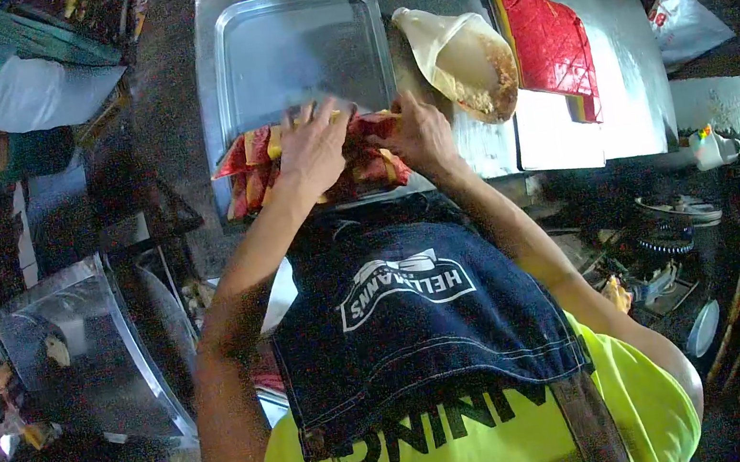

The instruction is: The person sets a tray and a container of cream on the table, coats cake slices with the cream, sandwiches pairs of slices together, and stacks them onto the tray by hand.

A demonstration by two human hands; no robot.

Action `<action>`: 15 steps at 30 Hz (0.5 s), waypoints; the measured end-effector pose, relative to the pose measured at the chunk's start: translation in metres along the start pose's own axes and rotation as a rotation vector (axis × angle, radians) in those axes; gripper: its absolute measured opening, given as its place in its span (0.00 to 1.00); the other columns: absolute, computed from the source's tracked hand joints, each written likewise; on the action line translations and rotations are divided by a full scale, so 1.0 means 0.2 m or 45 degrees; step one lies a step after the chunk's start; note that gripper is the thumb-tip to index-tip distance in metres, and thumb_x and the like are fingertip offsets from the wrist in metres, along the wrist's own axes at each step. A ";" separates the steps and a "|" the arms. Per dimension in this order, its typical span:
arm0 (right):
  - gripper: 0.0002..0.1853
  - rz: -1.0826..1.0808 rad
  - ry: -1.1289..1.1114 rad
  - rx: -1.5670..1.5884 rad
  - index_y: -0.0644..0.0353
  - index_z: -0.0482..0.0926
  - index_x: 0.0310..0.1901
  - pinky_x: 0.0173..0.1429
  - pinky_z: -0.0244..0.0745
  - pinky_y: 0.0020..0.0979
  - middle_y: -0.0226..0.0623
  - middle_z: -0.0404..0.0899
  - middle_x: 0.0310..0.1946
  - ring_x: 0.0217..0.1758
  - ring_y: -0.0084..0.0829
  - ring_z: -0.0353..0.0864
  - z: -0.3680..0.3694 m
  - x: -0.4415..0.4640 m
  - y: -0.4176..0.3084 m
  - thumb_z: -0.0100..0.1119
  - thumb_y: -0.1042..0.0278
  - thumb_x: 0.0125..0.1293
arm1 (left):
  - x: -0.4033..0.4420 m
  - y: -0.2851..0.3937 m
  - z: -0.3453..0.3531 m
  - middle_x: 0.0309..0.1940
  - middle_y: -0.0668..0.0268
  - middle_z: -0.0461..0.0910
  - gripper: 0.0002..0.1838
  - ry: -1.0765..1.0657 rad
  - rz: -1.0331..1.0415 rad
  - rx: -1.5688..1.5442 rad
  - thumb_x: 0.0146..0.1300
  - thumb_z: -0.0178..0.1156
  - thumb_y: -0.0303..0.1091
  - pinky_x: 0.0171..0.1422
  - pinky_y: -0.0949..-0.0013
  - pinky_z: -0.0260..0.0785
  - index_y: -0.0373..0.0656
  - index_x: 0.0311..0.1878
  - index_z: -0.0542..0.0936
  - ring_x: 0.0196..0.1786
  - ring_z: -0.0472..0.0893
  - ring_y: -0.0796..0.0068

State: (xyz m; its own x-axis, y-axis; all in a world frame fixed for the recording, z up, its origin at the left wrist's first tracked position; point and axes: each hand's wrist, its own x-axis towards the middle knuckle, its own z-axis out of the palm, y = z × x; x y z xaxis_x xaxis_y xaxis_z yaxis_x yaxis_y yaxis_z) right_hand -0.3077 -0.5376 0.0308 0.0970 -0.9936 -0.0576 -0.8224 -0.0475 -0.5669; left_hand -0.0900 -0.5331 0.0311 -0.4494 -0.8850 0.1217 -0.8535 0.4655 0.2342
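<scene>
My left hand (316, 152) lies over a row of red-and-yellow cake slices (254, 183), its fingers stretched out and slightly blurred. The slices sit side by side at the near end of a shallow metal tray (225, 70). At the right end of the row, my right hand (423, 137) has its thumb and fingers closed around a slice, partly hiding it. Beyond both hands, the tray's bare metal bottom shows.
Right of the tray lies a cream-coloured bag (439, 38) with a browned, crumbly edge. Farther right, a red-topped sheet cake (546, 43) with scored lines rests on a white-surfaced board (559, 138). A glass-sided case (83, 344) stands at lower left.
</scene>
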 end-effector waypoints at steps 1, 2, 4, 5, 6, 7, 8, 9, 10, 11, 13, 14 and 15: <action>0.37 0.000 0.002 -0.003 0.61 0.73 0.46 0.45 0.79 0.50 0.53 0.85 0.35 0.42 0.55 0.86 0.01 0.00 0.02 0.81 0.40 0.48 | 0.00 -0.01 0.01 0.65 0.61 0.74 0.28 0.003 0.001 -0.002 0.57 0.62 0.27 0.74 0.43 0.59 0.45 0.64 0.77 0.67 0.74 0.54; 0.35 -0.034 -0.054 -0.091 0.59 0.72 0.50 0.43 0.81 0.49 0.50 0.86 0.36 0.42 0.55 0.87 0.01 0.01 0.03 0.79 0.45 0.51 | 0.00 -0.03 0.03 0.67 0.61 0.73 0.28 -0.162 -0.029 0.018 0.59 0.60 0.27 0.75 0.43 0.59 0.44 0.66 0.76 0.68 0.73 0.54; 0.33 -0.063 -0.105 -0.179 0.58 0.70 0.54 0.41 0.82 0.48 0.47 0.86 0.38 0.42 0.55 0.87 0.05 0.02 0.10 0.77 0.51 0.54 | 0.00 -0.03 0.02 0.69 0.61 0.72 0.29 -0.326 -0.054 0.037 0.61 0.59 0.27 0.76 0.42 0.59 0.44 0.68 0.76 0.70 0.72 0.55; 0.31 -0.194 -0.055 -0.101 0.58 0.70 0.54 0.41 0.82 0.49 0.48 0.86 0.38 0.42 0.56 0.87 0.09 0.01 0.13 0.75 0.54 0.55 | -0.01 -0.02 -0.01 0.68 0.61 0.74 0.27 -0.293 -0.073 0.027 0.62 0.57 0.27 0.74 0.43 0.62 0.43 0.67 0.77 0.69 0.73 0.55; 0.29 -0.325 -0.004 -0.022 0.58 0.71 0.54 0.41 0.81 0.50 0.50 0.86 0.38 0.41 0.57 0.86 0.12 0.01 0.18 0.74 0.57 0.56 | -0.02 -0.01 -0.03 0.66 0.61 0.75 0.25 -0.260 -0.091 0.016 0.63 0.56 0.27 0.72 0.44 0.64 0.43 0.66 0.78 0.68 0.74 0.55; 0.25 -0.254 -0.087 0.023 0.60 0.73 0.52 0.42 0.80 0.52 0.52 0.85 0.39 0.41 0.59 0.85 0.02 -0.01 0.03 0.72 0.61 0.57 | -0.02 -0.02 -0.02 0.66 0.61 0.75 0.25 -0.259 -0.085 0.015 0.63 0.56 0.27 0.72 0.44 0.64 0.43 0.66 0.78 0.68 0.74 0.55; 0.25 -0.250 -0.083 0.022 0.60 0.73 0.52 0.42 0.80 0.52 0.52 0.85 0.39 0.41 0.59 0.85 0.02 -0.01 -0.01 0.72 0.61 0.57 | -0.04 -0.03 -0.01 0.64 0.61 0.77 0.24 -0.207 -0.084 -0.027 0.62 0.56 0.27 0.71 0.45 0.66 0.42 0.64 0.78 0.67 0.75 0.55; 0.25 -0.208 -0.049 0.135 0.62 0.75 0.48 0.46 0.79 0.51 0.54 0.85 0.39 0.44 0.59 0.85 0.02 -0.01 -0.03 0.74 0.61 0.52 | -0.05 -0.04 0.00 0.63 0.60 0.78 0.23 -0.156 -0.082 -0.068 0.62 0.56 0.26 0.70 0.46 0.67 0.42 0.62 0.79 0.65 0.76 0.55; 0.25 -0.165 -0.014 0.248 0.64 0.77 0.45 0.50 0.79 0.50 0.56 0.85 0.39 0.46 0.59 0.85 0.03 -0.01 -0.05 0.76 0.61 0.47 | -0.05 -0.04 -0.02 0.63 0.60 0.78 0.23 -0.157 -0.076 -0.069 0.62 0.56 0.26 0.70 0.46 0.67 0.42 0.62 0.79 0.65 0.76 0.55; 0.25 -0.079 -0.026 0.235 0.65 0.78 0.46 0.51 0.79 0.50 0.57 0.85 0.40 0.46 0.59 0.85 0.05 -0.01 -0.08 0.76 0.61 0.48 | -0.05 -0.04 -0.04 0.62 0.60 0.78 0.22 -0.181 -0.082 -0.017 0.61 0.56 0.26 0.69 0.47 0.68 0.41 0.61 0.79 0.65 0.77 0.55; 0.26 -0.065 -0.043 0.222 0.65 0.78 0.46 0.51 0.79 0.50 0.57 0.85 0.40 0.47 0.59 0.85 0.09 0.00 -0.08 0.76 0.59 0.49 | -0.05 -0.05 -0.05 0.61 0.59 0.79 0.22 -0.150 -0.073 0.038 0.59 0.58 0.25 0.69 0.46 0.68 0.40 0.59 0.79 0.64 0.76 0.53; 0.26 -0.058 -0.062 0.208 0.65 0.78 0.46 0.52 0.80 0.49 0.57 0.86 0.40 0.47 0.58 0.85 0.09 0.01 -0.07 0.76 0.58 0.50 | -0.05 -0.06 -0.04 0.61 0.59 0.79 0.22 -0.149 -0.063 0.039 0.59 0.58 0.25 0.69 0.46 0.68 0.40 0.59 0.79 0.64 0.76 0.53; 0.28 -0.129 -0.078 0.231 0.65 0.78 0.48 0.52 0.80 0.48 0.56 0.86 0.41 0.48 0.56 0.86 0.08 0.00 -0.05 0.78 0.56 0.50 | -0.05 -0.06 -0.03 0.61 0.60 0.78 0.21 -0.179 -0.110 -0.016 0.58 0.61 0.26 0.69 0.45 0.68 0.41 0.57 0.81 0.66 0.75 0.55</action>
State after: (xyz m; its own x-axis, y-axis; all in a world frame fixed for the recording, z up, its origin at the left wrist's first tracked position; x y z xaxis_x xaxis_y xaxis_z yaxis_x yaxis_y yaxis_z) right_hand -0.2908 -0.5362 0.0231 0.2127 -0.9763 -0.0394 -0.6927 -0.1223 -0.7107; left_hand -0.0745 -0.5303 0.0330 -0.4077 -0.9124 -0.0350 -0.8875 0.3870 0.2501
